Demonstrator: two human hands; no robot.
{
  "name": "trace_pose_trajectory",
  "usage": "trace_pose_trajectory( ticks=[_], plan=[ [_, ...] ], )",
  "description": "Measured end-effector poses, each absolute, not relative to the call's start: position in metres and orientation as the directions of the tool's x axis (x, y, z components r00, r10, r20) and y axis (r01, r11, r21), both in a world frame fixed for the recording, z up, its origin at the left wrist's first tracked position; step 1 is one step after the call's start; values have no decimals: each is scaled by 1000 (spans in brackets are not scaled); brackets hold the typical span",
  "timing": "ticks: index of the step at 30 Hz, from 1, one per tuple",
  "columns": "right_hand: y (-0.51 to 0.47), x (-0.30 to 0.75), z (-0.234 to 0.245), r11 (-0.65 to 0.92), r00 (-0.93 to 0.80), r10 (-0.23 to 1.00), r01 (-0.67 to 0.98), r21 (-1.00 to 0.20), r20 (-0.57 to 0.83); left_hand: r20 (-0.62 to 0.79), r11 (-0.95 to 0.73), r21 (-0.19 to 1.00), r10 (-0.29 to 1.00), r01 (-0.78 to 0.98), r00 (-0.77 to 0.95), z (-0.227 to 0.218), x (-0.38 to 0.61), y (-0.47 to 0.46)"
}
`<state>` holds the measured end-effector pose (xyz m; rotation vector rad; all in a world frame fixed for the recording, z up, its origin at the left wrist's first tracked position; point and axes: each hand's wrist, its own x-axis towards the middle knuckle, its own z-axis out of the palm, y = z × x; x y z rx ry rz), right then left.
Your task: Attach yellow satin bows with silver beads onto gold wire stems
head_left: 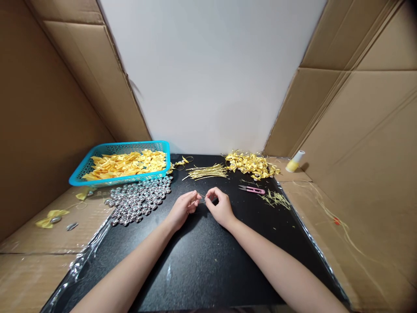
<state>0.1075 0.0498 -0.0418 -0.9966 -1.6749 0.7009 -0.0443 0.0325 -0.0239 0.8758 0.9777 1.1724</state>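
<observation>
Craft workshop: cardboard walls (368,143), snips (256,190), yellow bows (127,163).

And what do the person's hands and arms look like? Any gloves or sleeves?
The left hand and right hand have no gloves, and I see no rings. The left forearm and right forearm show no sleeves, watch or bracelet.
</observation>
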Motion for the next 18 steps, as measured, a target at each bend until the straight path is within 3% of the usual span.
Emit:
trace_pose_trajectory(
  ticks=[8,14,18],
  plan=[
    [50,110,-40,552,-144,829,360,-752,540,-118,86,898,992,-431,-48,-21,-47,35],
    [43,112,-31,686,-225,716,401,-607,661,-99,58,938,990,-341,-104,-21,-45,33],
    [49,119,-31,675,-143,697,463,-575,703,-73,33,967,986,-253,-149,-23,-47,33]
  ],
)
